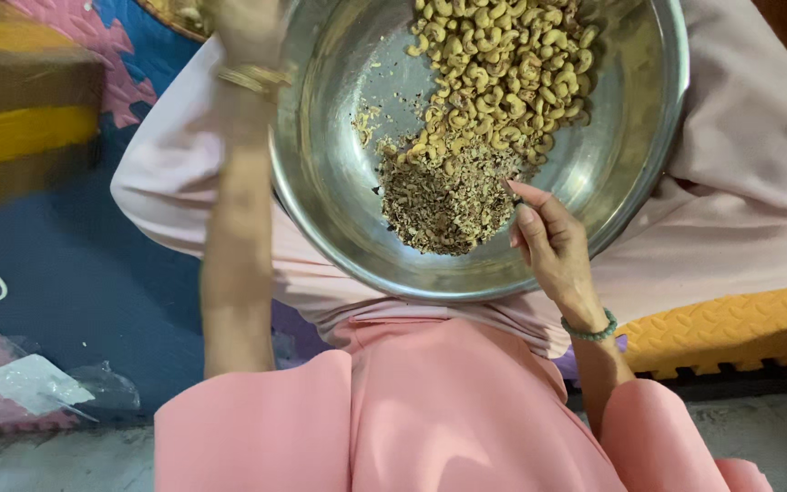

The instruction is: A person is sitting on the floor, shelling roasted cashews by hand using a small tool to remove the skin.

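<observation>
A wide steel bowl (pixel 339 182) sits tilted in the person's lap, and it carries two lots. Cashew kernels (pixel 503 64) are heaped in the far part, well beyond the fingertips. A darker pile of broken skins and crumbs (pixel 444 196) lies right against the fingers, just to their left, with a few loose flecks scattered over the bare metal further left.

The right hand (pixel 553 251) is inside the bowl at its near rim, wrist bent, fingers (pixel 528 202) pressed together and curled, their tips touching the edge of the crumb pile. Whether anything is pinched between them cannot be told. A green bead bracelet (pixel 591 330) circles that wrist.

The left hand (pixel 248 32) is up at the bowl's far left rim, blurred, forearm running straight up the frame, a gold bangle (pixel 252 80) at the wrist. It seems to be at the rim, but how its fingers lie cannot be told.

Under the bowl is pale pink cloth (pixel 749 182) over the legs, with salmon sleeves nearer the camera. Around that, interlocking foam mats: blue (pixel 84 273) left of the hands, yellow (pixel 730 328) to the right. Crumpled clear plastic (pixel 38 387) lies at the lower left.
</observation>
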